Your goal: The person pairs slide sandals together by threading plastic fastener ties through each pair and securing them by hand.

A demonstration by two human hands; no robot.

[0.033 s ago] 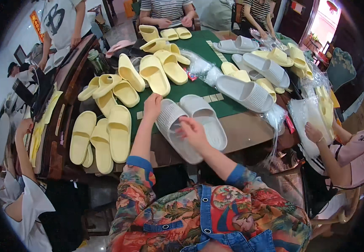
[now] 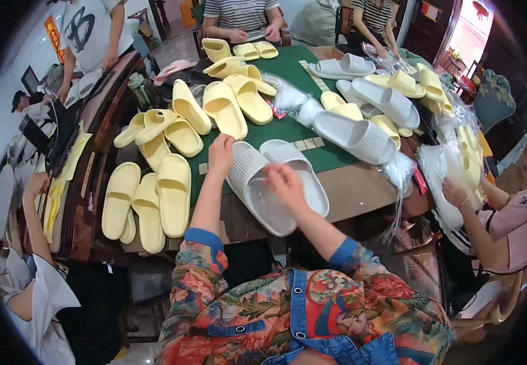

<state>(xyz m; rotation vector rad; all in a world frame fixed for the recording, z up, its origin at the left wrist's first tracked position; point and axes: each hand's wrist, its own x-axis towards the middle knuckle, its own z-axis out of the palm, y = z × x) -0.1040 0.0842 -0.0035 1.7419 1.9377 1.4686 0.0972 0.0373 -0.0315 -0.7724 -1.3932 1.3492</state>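
Note:
Directly before me, a pair of light grey slippers lies at the table's near edge, toes pointing away. My left hand (image 2: 220, 156) is closed at the toe-side edge of the left grey slipper (image 2: 269, 210), its fingertips partly hidden. Over the pair hovers my right hand (image 2: 286, 187), thumb and fingers pinched together; whatever they hold is too small to make out. The right grey slipper (image 2: 313, 191) rests close alongside its mate. Just past my left hand sits a yellow slipper (image 2: 225, 109), with more yellow slippers (image 2: 174, 188) to the left.
Green cloth (image 2: 269, 129) covers part of the table, brown cardboard (image 2: 358, 188) its near edge. More grey slippers (image 2: 354, 135) and clear plastic bags (image 2: 291, 94) lie at right and centre. A glass jar (image 2: 140, 90) stands far left. Several people sit or stand around, one handling plastic (image 2: 455, 191) at right.
My right hand has shifted slightly upward and its fingers are drawn closer together. My left hand and the slippers look almost the same.

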